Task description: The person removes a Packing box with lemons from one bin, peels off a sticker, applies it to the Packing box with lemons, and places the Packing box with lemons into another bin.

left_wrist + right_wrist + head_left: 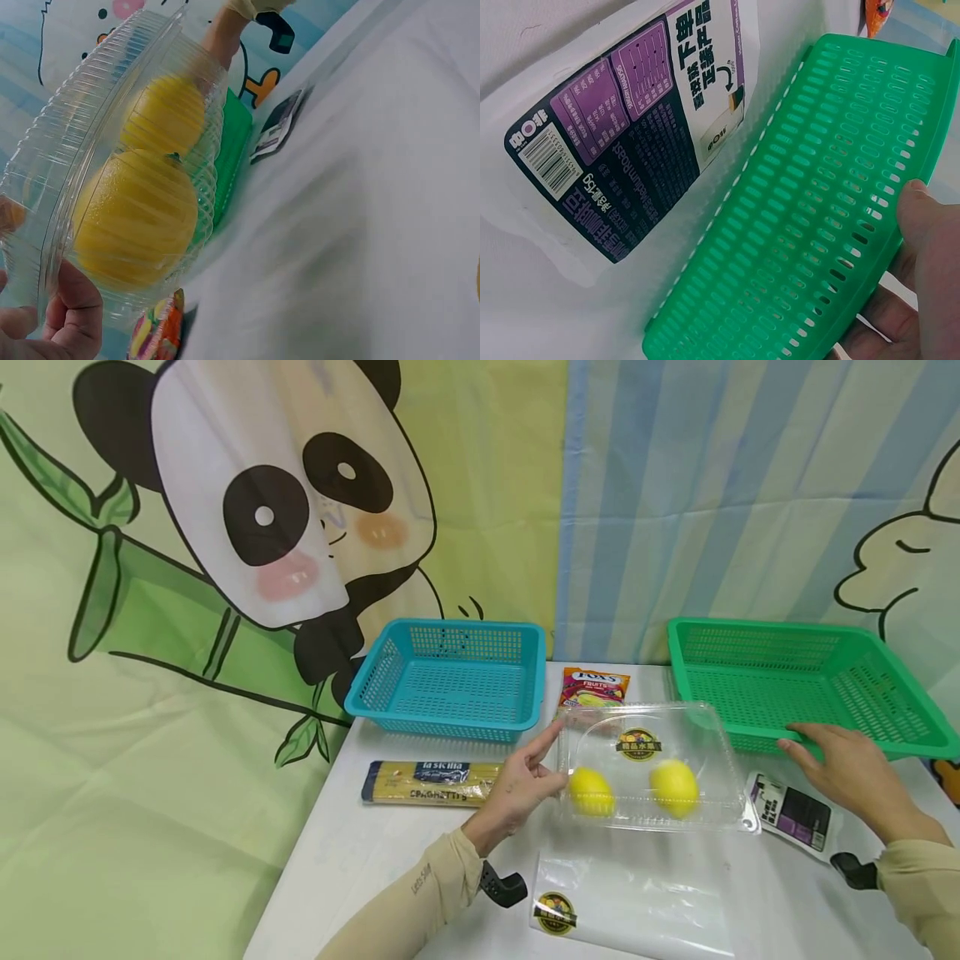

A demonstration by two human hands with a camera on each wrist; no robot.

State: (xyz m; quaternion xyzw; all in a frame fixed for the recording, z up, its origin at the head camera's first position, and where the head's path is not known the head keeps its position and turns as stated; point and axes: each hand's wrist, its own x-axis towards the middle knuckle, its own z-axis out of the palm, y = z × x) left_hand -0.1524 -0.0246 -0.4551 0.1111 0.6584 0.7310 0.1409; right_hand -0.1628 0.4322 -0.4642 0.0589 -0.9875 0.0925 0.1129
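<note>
My left hand (516, 787) grips the left end of a clear plastic fruit box (637, 714), holding it up off the table. Inside are two yellow lemons (675, 788), which show large through the ribbed plastic in the left wrist view. The lid carries a black and gold sticker. At the right, my right hand (851, 772) holds the front rim of a green basket (757, 732), thumb outside and fingers over the edge in the right wrist view. A white pouch with a dark and purple label (630, 120) lies just in front of that basket.
A blue basket (450, 727) stands at the back left, with a pack of spaghetti (427, 783) before it. Behind the fruit box lies a Fox's candy bag (595, 683). A clear plastic sheet or bag with a sticker (637, 902) lies at the front. A printed curtain hangs behind.
</note>
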